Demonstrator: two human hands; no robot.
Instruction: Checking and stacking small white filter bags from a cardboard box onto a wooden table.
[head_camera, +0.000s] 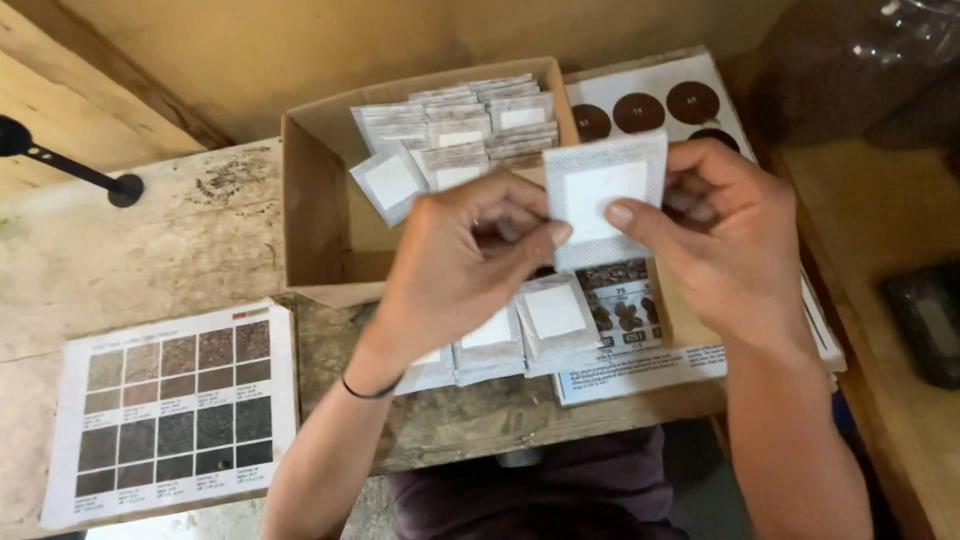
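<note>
A small white sachet (606, 196) with a blank white label is held up between both hands over the front of a brown cardboard box (312, 215). My left hand (455, 270) pinches its left edge and my right hand (715, 235) grips its right side, thumb on the label. The box holds several similar sachets (455, 130) standing in rows. A few more sachets (520, 330) lie flat on the table below my hands.
A printed chart of brown and grey colour squares (175, 405) lies at the front left of the worn wooden table (150, 250). Another sheet with dark brown circles (655, 105) lies under the box's right side. A black scoop handle (70, 165) rests at far left.
</note>
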